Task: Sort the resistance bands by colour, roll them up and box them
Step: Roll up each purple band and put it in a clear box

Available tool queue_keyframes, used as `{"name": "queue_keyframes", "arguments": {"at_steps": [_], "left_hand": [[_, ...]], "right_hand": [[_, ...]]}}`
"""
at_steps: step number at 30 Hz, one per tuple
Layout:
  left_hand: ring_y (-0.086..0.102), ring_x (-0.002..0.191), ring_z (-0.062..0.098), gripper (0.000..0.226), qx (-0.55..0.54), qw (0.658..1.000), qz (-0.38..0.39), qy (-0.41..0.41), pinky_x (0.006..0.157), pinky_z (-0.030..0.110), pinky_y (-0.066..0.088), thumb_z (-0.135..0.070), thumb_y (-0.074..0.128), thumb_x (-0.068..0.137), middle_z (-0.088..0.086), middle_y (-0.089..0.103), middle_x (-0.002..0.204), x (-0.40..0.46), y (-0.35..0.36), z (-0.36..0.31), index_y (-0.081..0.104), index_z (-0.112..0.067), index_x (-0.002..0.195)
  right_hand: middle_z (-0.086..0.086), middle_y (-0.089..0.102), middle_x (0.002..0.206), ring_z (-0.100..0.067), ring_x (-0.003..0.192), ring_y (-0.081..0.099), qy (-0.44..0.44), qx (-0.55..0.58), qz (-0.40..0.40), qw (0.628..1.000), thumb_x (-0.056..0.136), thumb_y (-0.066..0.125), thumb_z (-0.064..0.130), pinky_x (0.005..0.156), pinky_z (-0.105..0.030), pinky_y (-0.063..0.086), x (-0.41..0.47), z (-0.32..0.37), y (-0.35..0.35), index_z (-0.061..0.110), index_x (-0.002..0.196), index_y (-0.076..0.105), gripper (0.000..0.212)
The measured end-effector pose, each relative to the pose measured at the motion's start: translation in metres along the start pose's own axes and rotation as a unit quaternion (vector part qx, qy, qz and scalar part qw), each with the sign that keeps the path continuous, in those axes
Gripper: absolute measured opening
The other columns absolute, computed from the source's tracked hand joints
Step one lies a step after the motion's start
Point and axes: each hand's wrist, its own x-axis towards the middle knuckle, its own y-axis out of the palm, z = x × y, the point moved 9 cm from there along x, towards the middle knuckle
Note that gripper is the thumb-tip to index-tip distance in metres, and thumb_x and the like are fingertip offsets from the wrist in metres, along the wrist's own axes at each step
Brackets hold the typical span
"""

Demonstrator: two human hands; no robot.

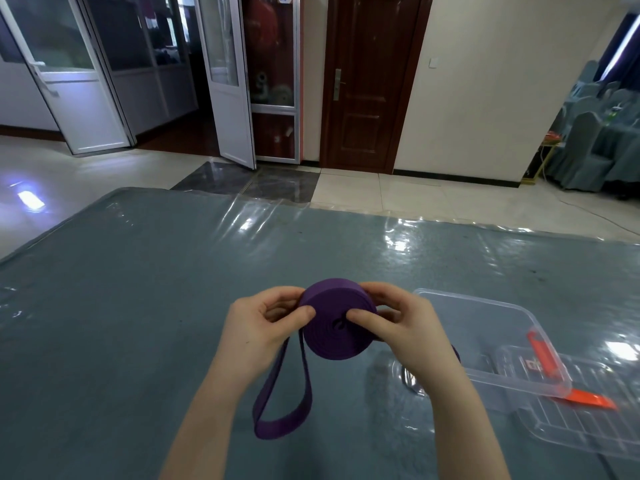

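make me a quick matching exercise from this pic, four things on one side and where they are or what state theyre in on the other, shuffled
Things:
1. purple band
2. clear box
3. orange band
4. clear lid

Places or states:
A. partly inside the box, one end lying outside it
B. on the table, under the near corner of the box
C. mostly rolled into a coil, a loop hanging loose
D. open, to the right of both hands

Pairs: 1-C, 2-D, 3-A, 4-B

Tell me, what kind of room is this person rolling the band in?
Probably a banquet or function hall, not a gym: chairs in grey-blue covers stand at the far right, the floor is polished tile, and the table wears a cloth under clear plastic.
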Motion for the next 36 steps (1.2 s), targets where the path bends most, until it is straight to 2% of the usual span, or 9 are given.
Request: {"name": "queue_keyframes", "arguments": {"at_steps": [3, 6, 9, 15, 18, 23, 28, 32, 36], "left_hand": [[0.072, 0.083, 0.008, 0.022, -0.021, 1.000, 0.014, -0.003, 0.077, 0.014, 0.053, 0.000, 0.073, 0.078, -0.004, 0.077, 0.087, 0.001, 0.001, 0.000, 0.074, -0.019, 0.091], [0.070, 0.091, 0.002, 0.029, -0.039, 0.998, 0.050, -0.017, 0.080, 0.011, 0.051, -0.001, 0.071, 0.081, -0.013, 0.076, 0.093, 0.002, 0.009, 0.003, 0.071, -0.025, 0.097], [0.070, 0.090, 0.003, 0.029, -0.038, 0.998, 0.034, -0.026, 0.078, 0.012, 0.051, 0.001, 0.070, 0.081, -0.012, 0.076, 0.092, 0.003, 0.008, 0.009, 0.071, -0.024, 0.096], [0.071, 0.092, 0.006, 0.026, 0.014, 0.999, 0.047, -0.013, 0.085, 0.018, 0.052, -0.006, 0.075, 0.078, -0.011, 0.076, 0.093, 0.003, 0.004, 0.013, 0.073, -0.026, 0.094], [0.071, 0.090, 0.008, 0.028, 0.049, 0.996, 0.071, -0.014, 0.086, 0.022, 0.052, -0.008, 0.079, 0.075, -0.009, 0.076, 0.091, 0.003, 0.010, 0.017, 0.074, -0.028, 0.093], [0.068, 0.101, 0.008, 0.029, -0.032, 0.998, 0.054, -0.004, 0.088, 0.019, 0.050, -0.003, 0.066, 0.086, -0.007, 0.075, 0.103, 0.006, 0.014, 0.021, 0.070, -0.024, 0.107], [0.067, 0.108, 0.012, 0.029, -0.126, 0.991, -0.003, -0.040, 0.090, 0.026, 0.054, -0.013, 0.054, 0.095, -0.004, 0.072, 0.112, 0.004, 0.023, 0.034, 0.066, -0.018, 0.121], [0.069, 0.102, 0.023, 0.023, -0.197, 0.974, -0.045, -0.101, 0.095, 0.038, 0.052, -0.004, 0.059, 0.090, 0.007, 0.075, 0.104, 0.008, 0.019, 0.046, 0.072, -0.014, 0.105], [0.069, 0.090, 0.022, 0.017, -0.179, 0.976, -0.046, -0.113, 0.088, 0.035, 0.053, -0.003, 0.065, 0.086, 0.009, 0.076, 0.095, 0.009, 0.017, 0.049, 0.074, -0.014, 0.095]], "right_hand": [[0.000, 0.074, 0.083, -0.017, 0.072, 0.068, 0.001, 0.040, -0.037, 0.999, 0.071, 0.082, 0.009, 0.066, -0.032, 0.056, -0.002, -0.001, -0.005, 0.024, 0.088, 0.075, 0.024], [-0.002, 0.073, 0.083, -0.019, 0.073, 0.067, 0.024, 0.142, -0.087, 0.986, 0.073, 0.079, 0.004, 0.072, -0.042, 0.057, -0.004, -0.010, -0.007, 0.018, 0.091, 0.074, 0.023], [0.000, 0.073, 0.082, -0.018, 0.074, 0.068, 0.053, 0.202, -0.099, 0.973, 0.074, 0.076, 0.002, 0.071, -0.040, 0.057, -0.005, -0.021, -0.001, 0.011, 0.095, 0.071, 0.023], [0.004, 0.075, 0.094, -0.013, 0.085, 0.069, 0.008, 0.012, -0.014, 1.000, 0.070, 0.083, 0.009, 0.078, -0.025, 0.057, -0.002, -0.009, -0.005, 0.020, 0.102, 0.071, 0.036], [0.005, 0.074, 0.091, -0.016, 0.082, 0.069, -0.008, -0.048, -0.011, 0.999, 0.072, 0.082, 0.013, 0.076, -0.027, 0.057, 0.001, -0.005, -0.006, 0.025, 0.100, 0.072, 0.032], [-0.002, 0.074, 0.084, -0.013, 0.071, 0.067, 0.029, 0.111, -0.091, 0.989, 0.075, 0.077, 0.005, 0.070, -0.032, 0.055, -0.001, -0.022, -0.009, 0.017, 0.092, 0.074, 0.021], [-0.011, 0.073, 0.093, -0.017, 0.079, 0.070, 0.064, 0.217, -0.162, 0.960, 0.078, 0.074, 0.006, 0.078, -0.042, 0.058, -0.001, -0.035, -0.007, 0.010, 0.097, 0.071, 0.019], [-0.014, 0.073, 0.099, -0.023, 0.087, 0.071, 0.071, 0.239, -0.171, 0.953, 0.079, 0.074, 0.006, 0.077, -0.039, 0.058, -0.003, -0.040, -0.003, 0.010, 0.101, 0.071, 0.022], [-0.015, 0.073, 0.100, -0.021, 0.087, 0.070, 0.069, 0.247, -0.181, 0.949, 0.079, 0.073, 0.005, 0.079, -0.039, 0.058, -0.001, -0.042, -0.005, 0.009, 0.101, 0.070, 0.023]]}}
